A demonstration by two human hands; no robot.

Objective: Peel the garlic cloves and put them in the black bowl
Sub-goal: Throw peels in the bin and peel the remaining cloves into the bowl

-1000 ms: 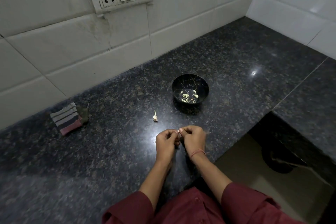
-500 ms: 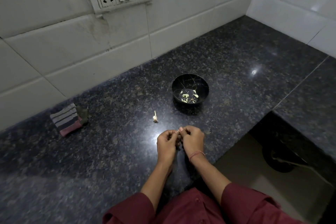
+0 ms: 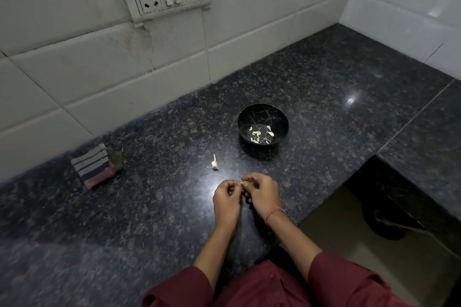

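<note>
Low in the centre of the frame, the left hand [image 3: 227,198] and the right hand [image 3: 263,194] meet just above the dark stone counter [image 3: 149,207]. Both have their fingers curled inward, the tips pinching a small pale garlic clove [image 3: 241,183] between them. Only a sliver of it shows, so how much skin remains cannot be told. Holding it from both sides likely lets one hand steady the clove while the other's nails work at the skin. The black bowl [image 3: 262,114] sits just above and slightly right of the hands, near enough for a short reach, and several peeled cloves [image 3: 259,133] lie on its bottom. A garlic stem piece [image 3: 214,163] lies on the counter between the hands and the bowl, a little to the left, probably the leftover core. A striped cloth [image 3: 96,167] sits well apart at mid-left, out of the way.
</note>
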